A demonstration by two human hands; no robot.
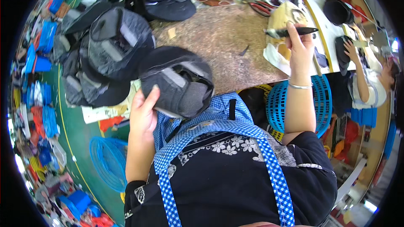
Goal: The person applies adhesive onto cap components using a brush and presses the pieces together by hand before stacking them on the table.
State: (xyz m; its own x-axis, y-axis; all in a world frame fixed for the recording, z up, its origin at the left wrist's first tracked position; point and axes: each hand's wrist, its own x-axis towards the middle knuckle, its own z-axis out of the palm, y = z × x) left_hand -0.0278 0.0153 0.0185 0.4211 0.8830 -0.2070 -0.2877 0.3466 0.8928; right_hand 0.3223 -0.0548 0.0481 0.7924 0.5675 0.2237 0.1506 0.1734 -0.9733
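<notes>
The mottled tabletop [219,38] is spreading ahead of the person, and a heap of grey and black caps [115,38] is crowding its left side. A blue basket [324,101] is standing below the near edge, at the right. The held cap [185,82] is resting at that edge, just beside the heap, its lined inside showing. The hands are standing well apart: the left hand [145,107] is pinching the cap's rim, and the right hand [301,46] is gripping a slim black tool [306,30] near a yellowish piece [286,12]. With only one side being pinched, the cap could be slipping lapward; a nudge could be toppling the loose heap; the tool's tapering end could be snagging fabric. A dark scrap [244,51] is lying between, possibly clinging to anything dragged across.
</notes>
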